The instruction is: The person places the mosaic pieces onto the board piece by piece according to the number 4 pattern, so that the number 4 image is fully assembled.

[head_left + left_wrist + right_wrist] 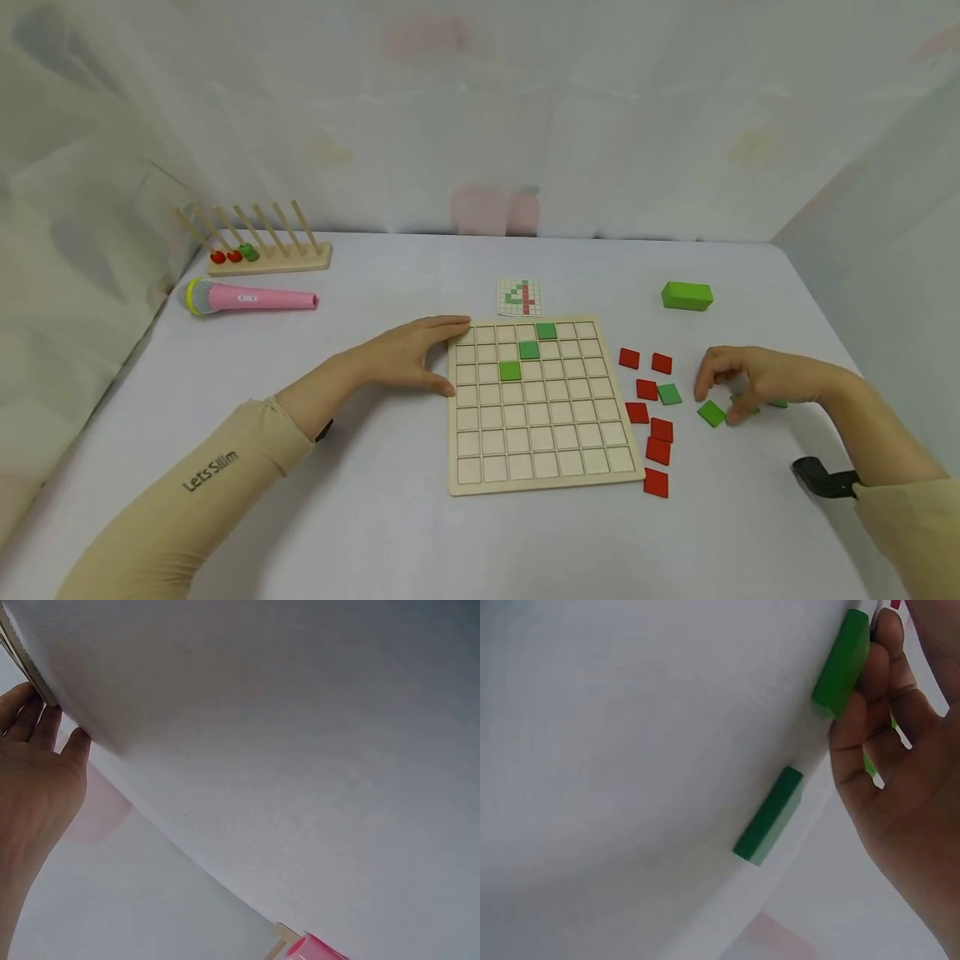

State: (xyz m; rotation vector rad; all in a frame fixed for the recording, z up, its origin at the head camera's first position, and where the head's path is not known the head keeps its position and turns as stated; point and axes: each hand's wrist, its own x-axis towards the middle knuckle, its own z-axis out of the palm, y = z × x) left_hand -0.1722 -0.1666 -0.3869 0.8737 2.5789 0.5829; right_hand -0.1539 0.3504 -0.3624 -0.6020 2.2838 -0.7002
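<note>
A square wooden grid board [536,408] lies on the white table, with three green tiles [528,350] in a diagonal in its upper cells. My left hand [408,354] rests at the board's upper left edge, thumb and fingers spread along it; the left wrist view shows fingertips against the board's edge [26,664]. On the right, my right hand [757,379] is low over loose green tiles, its thumb and fingers bent and apart. One green tile [711,413] lies by its fingertips. In the right wrist view, a green tile [844,664] is against the fingers; another [769,817] lies apart.
Several red tiles [658,451] and a green tile [670,394] lie right of the board. A patterned card [520,297] sits behind it. A green block [687,296] stands back right. Back left are a pink microphone [262,298] and a wooden peg rack [270,265] with small beads.
</note>
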